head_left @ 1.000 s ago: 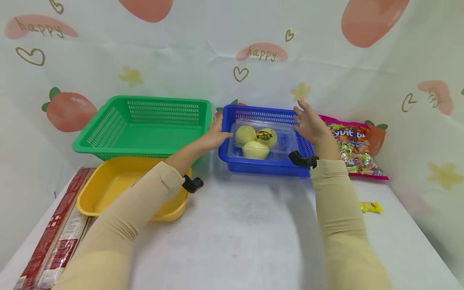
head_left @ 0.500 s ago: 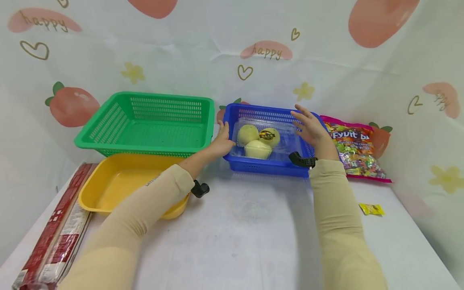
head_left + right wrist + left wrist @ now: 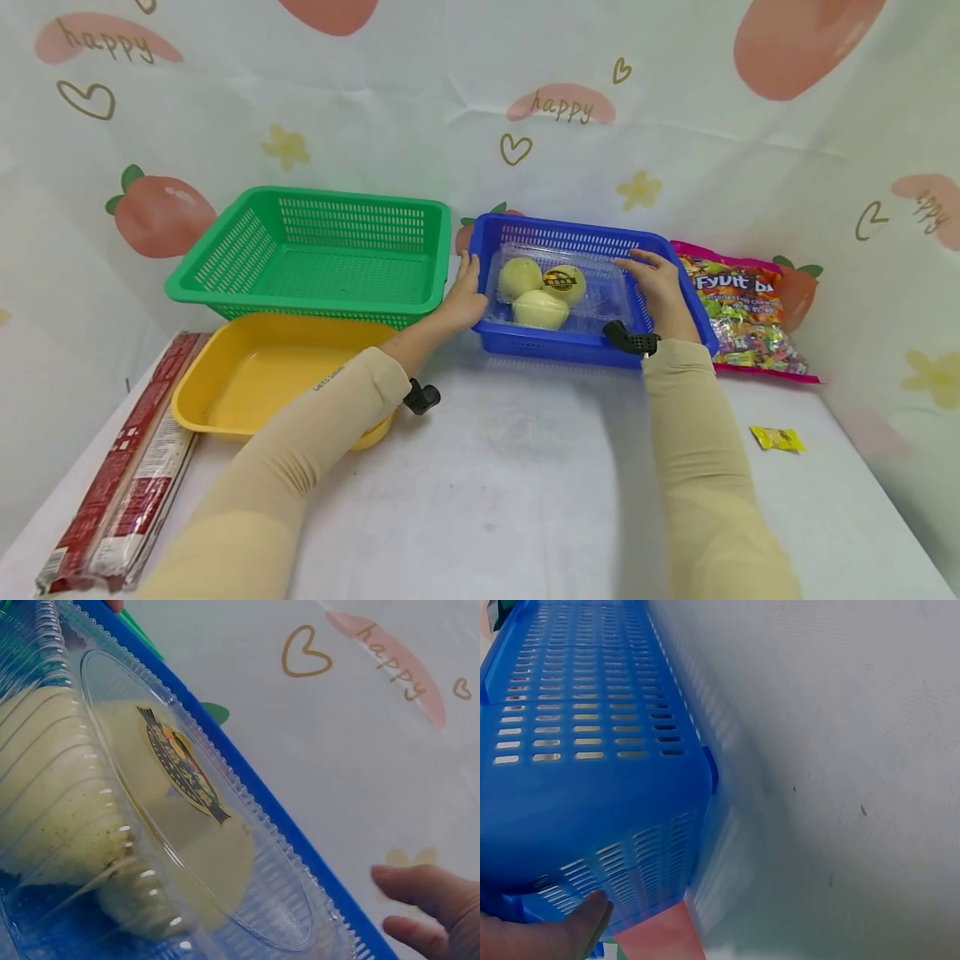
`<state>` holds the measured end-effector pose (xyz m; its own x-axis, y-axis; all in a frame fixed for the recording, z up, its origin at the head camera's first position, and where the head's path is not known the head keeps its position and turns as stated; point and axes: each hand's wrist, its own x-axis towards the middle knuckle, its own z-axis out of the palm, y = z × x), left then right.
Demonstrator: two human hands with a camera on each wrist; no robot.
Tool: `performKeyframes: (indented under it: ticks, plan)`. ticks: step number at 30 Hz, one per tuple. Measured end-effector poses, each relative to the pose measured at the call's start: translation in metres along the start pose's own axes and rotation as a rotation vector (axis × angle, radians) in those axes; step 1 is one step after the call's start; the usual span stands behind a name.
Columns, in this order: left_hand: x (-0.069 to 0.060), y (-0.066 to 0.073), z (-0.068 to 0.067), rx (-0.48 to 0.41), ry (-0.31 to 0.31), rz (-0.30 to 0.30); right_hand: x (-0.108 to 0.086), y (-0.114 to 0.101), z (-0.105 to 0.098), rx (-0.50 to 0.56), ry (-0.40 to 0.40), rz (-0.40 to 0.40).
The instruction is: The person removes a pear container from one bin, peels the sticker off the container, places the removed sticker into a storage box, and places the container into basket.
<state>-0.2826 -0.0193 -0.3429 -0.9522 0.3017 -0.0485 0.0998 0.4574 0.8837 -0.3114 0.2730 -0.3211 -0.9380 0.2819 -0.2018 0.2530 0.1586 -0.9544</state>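
A blue plastic basket stands at the back of the table. Inside it sits a clear plastic clamshell box with several pale yellow-green round fruits and a dark label on its lid. My left hand is at the basket's left end, fingers extended upward; in the left wrist view, a fingertip lies close against the slotted wall, contact unclear. My right hand hovers over the basket's right part, fingers spread and pointing left near the box's right edge, holding nothing.
Left of the blue basket are a green basket and a yellow tub. Long red-and-white packets lie at the left edge. A candy bag leans on the back cloth at right; one yellow-wrapped candy lies in front.
My right hand has come down toward the right side of the clear box. The left hand has lowered slightly beside the basket's left end. The head view has shifted a little.
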Motion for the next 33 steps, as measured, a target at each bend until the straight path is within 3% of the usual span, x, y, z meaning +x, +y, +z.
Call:
performKeyframes:
  ticks: [4,11,23,28,33]
  plan:
    - [0.0,0.0,0.0,0.008,0.0,0.015,0.003,0.006,-0.002,-0.121,-0.073,0.079]
    - [0.0,0.0,0.0,0.033,-0.005,0.029,0.003,0.01,-0.003,-0.291,-0.314,0.143]
    - [-0.002,0.0,0.0,0.054,0.0,0.025,0.003,0.012,0.0,-0.287,-0.539,0.197]
    - [-0.001,-0.001,0.0,0.046,0.005,0.015,0.002,0.011,0.0,-0.28,-0.578,0.196]
    - [0.0,-0.001,0.001,0.043,0.004,0.011,0.003,0.011,-0.001,-0.267,-0.569,0.173]
